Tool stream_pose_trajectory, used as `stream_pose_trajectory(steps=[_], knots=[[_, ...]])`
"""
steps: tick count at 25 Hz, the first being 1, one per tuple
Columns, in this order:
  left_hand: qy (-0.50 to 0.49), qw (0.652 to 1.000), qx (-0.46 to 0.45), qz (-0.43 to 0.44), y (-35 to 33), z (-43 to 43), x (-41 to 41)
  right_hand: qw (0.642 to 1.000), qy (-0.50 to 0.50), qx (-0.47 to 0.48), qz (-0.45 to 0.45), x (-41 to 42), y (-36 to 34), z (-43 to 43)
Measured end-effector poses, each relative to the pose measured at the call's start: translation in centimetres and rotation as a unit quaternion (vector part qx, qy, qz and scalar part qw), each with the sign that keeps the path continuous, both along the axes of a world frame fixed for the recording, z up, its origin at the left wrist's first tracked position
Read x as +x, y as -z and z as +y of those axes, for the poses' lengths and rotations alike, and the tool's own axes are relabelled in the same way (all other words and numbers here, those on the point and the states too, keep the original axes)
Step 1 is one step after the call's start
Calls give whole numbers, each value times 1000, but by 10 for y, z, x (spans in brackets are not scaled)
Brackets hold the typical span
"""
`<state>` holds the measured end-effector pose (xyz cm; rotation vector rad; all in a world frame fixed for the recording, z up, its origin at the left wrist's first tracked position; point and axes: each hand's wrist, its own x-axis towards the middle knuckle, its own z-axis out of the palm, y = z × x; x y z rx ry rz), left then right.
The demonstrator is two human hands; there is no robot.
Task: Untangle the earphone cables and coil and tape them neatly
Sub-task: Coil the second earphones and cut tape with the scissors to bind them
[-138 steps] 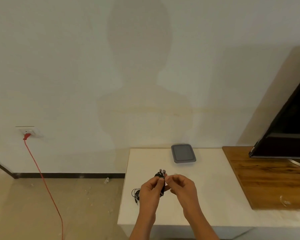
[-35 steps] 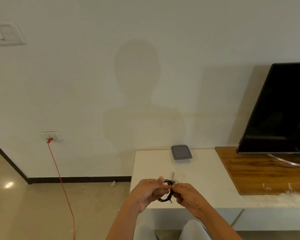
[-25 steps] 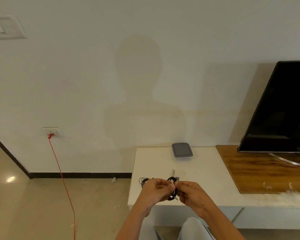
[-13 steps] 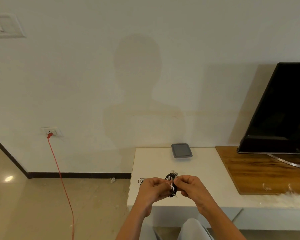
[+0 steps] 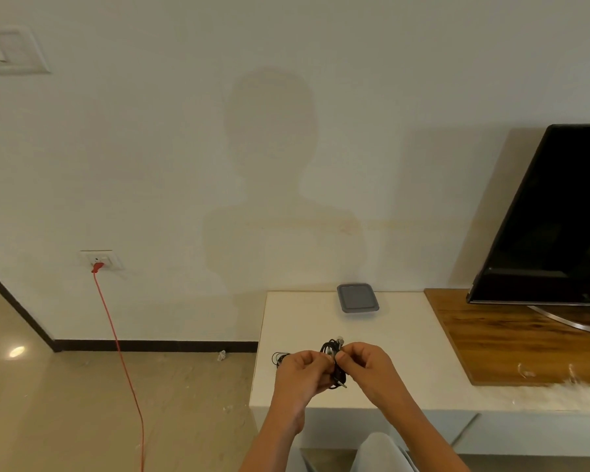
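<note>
So the person has both hands up in front, over the front-left part of the white desk (image 5: 406,352), with a small black earphone coil (image 5: 337,376) caught between them. The left hand (image 5: 304,371) has its grip pinched on the coil's left side, fingers curled in. The right hand (image 5: 368,367) is pinched on the right side near the top. Both grips are clamped on the bundle, knuckles almost touching. The coil sits right in the gap between the two grips: its top loop pokes up above the fingertips, and the bottom loop hangs below them with the jack plug sticking out low on the right. Something pale shows at the very top, too small to make out.

Just left of the left hand, a loose earphone cable (image 5: 280,357) lies on the desk. Further back there's a grey box (image 5: 357,297) near the wall, and off to the right a TV (image 5: 559,216) stands on a wooden board (image 5: 508,342). On the left, a red cord (image 5: 116,335) runs from a wall socket (image 5: 101,259) down to the floor.
</note>
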<state>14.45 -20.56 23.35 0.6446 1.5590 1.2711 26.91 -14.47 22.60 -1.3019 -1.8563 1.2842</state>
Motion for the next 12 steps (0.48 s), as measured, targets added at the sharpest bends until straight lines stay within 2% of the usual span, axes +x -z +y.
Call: stream_pose_trajectory(steps=[4,9,12], knots=[[-20,999,-5,31,2,-2,6,999,30,26,-19,1,1,-3],[-12,987,11,160,-10,-2,13,997,53,39,-41,-3,1,-7],[-20,990,10,141,-18,-6,13,996,60,52,-46,-5,-3,-5]])
